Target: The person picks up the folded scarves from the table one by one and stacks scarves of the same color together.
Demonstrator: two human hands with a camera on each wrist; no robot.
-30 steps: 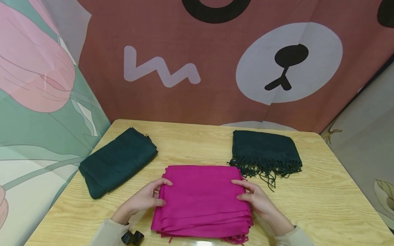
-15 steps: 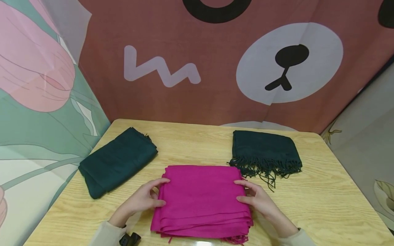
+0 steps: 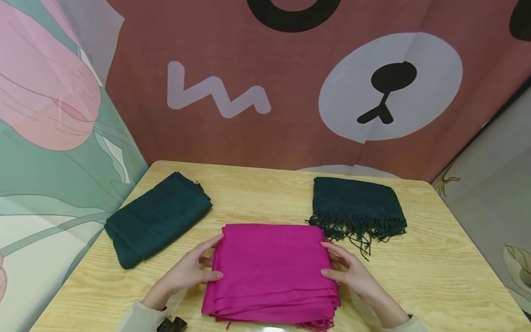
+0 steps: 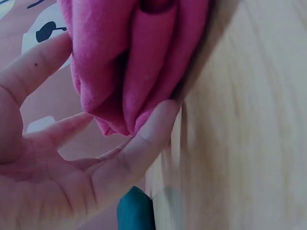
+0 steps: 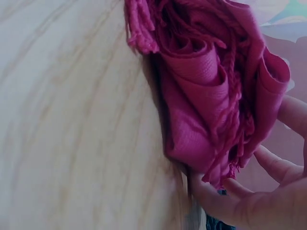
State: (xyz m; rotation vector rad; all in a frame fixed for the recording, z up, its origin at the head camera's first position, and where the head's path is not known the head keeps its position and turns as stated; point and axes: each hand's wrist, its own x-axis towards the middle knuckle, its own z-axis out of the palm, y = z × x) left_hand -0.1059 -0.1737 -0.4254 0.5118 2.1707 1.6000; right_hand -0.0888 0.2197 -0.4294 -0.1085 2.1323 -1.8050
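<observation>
A folded magenta scarf (image 3: 271, 263) with several layers and some fringe lies near the front of the table. My left hand (image 3: 186, 272) is at its left side, thumb tip on the top layer and index fingertip by the far left corner. In the left wrist view, the lowest finger of the left hand (image 4: 62, 177) reaches the scarf's bottom edge (image 4: 115, 100) by the tabletop. My right hand (image 3: 352, 272) mirrors this on the right side, thumb on top. In the right wrist view, the fingers of the right hand (image 5: 268, 201) are spread around the fringed, rolled end (image 5: 206, 91).
A dark green folded cloth (image 3: 159, 219) lies slanted at the left of the wooden table (image 3: 257, 193). Another dark green scarf (image 3: 356, 203), its fringe toward me, lies at the back right. A printed bear curtain (image 3: 249, 138) hangs behind the table.
Both index fingers have drawn outward from the scarf's top toward its sides. The left forearm has shifted slightly left and the right slightly right. The magenta scarf stays nearly in place.
</observation>
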